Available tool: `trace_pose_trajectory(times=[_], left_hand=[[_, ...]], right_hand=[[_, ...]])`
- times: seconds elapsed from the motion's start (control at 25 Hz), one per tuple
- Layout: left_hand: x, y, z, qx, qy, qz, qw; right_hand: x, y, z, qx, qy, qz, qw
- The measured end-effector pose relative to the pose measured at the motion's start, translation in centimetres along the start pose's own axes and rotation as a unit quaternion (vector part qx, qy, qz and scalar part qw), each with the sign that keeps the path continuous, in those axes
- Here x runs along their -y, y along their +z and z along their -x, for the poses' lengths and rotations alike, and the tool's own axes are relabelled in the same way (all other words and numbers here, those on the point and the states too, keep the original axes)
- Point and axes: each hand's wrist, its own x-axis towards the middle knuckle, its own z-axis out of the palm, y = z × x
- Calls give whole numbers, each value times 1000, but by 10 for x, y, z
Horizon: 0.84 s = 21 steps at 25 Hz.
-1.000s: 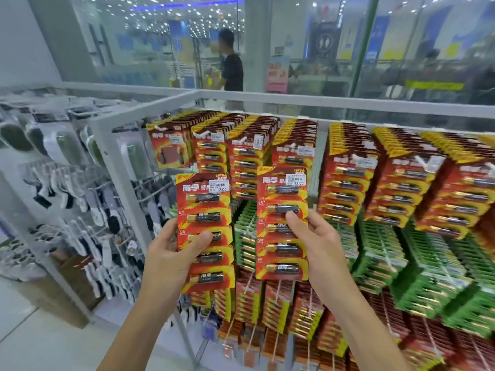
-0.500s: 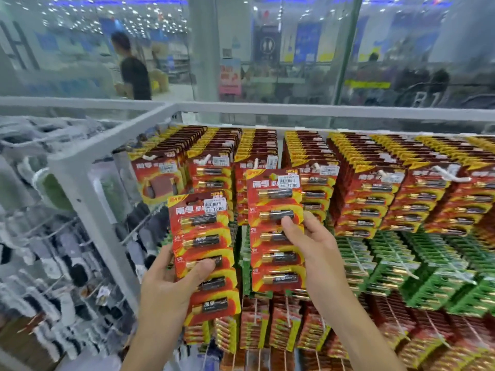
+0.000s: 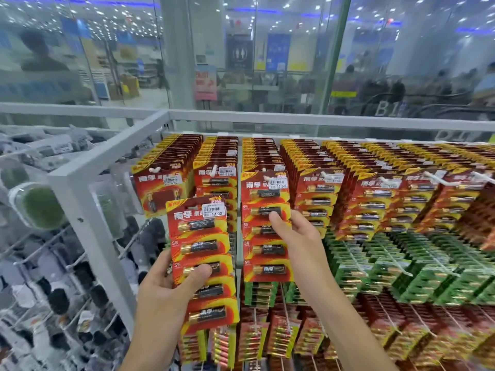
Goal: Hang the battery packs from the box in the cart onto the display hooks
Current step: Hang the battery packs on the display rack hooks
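Note:
I hold two red-and-yellow battery packs in front of a display of hooks. My left hand (image 3: 171, 287) grips one battery pack (image 3: 201, 253) by its lower half, thumb across the front, a little short of the rack. My right hand (image 3: 297, 236) pinches the other battery pack (image 3: 263, 253) at its right edge and holds it up against the third column, its top hole at the white hook tip (image 3: 266, 178). Whether the hook is through the hole I cannot tell. The box and the cart are out of view.
A grey metal frame post (image 3: 85, 210) stands left of the batteries, with other goods on hooks beyond it. Rows of red packs (image 3: 375, 188) fill the top hooks, green packs (image 3: 401, 271) hang below, more red ones lower. Glass panels and people lie behind.
My right hand has carried its pack up and forward to the hook of the third column. The left hand with its pack has risen slightly. My view has turned to the right.

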Motion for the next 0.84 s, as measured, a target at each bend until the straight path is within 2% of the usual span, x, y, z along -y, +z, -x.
trace_pose_trajectory(times=[0.32, 0.44, 0.6, 0.72, 0.84], left_hand=[[2, 3, 0, -3, -9, 36, 999], [5, 4, 3, -5, -3, 30, 1000], [9, 9, 1, -11, -5, 10, 1000], [12, 19, 2, 2, 0, -14, 1000], [16, 33, 4, 26, 17, -46, 998]], right_hand=[[-21, 9, -40, -59, 8, 30, 998], [-22, 6, -33, -76, -25, 75, 994], [-24, -6, -5, -150, -85, 136, 976], [-19, -10, 24, -122, -74, 141, 980], [-4, -6, 49, -25, -26, 93, 995]])
